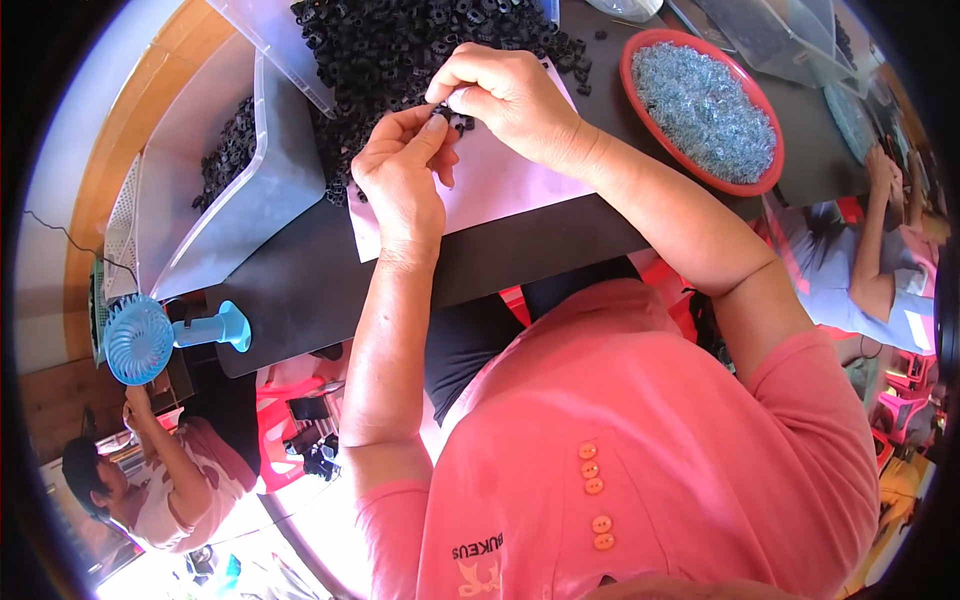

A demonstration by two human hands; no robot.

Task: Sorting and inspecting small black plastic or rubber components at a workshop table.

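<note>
My left hand (402, 172) is closed in a pinch on a small black plastic part (442, 112), with its thumb and forefinger around it. Just above and to the right, my right hand (515, 105) is bent over the same spot, thumb and forefinger pressed together. Whatever sits between those right fingertips is too small and too covered to name. Both hands are over a pale pink sheet (510, 185) on the dark table. A heap of black plastic parts (390, 50) spreads just beyond them, some lying loose at its right edge.
To the right stands a red basin (627, 85) of small clear bluish pieces (705, 110). A translucent bin (285, 150) with black parts is on the left. Near the table's (300, 300) left edge stands a blue fan (140, 340). Other people sit at far left and far right.
</note>
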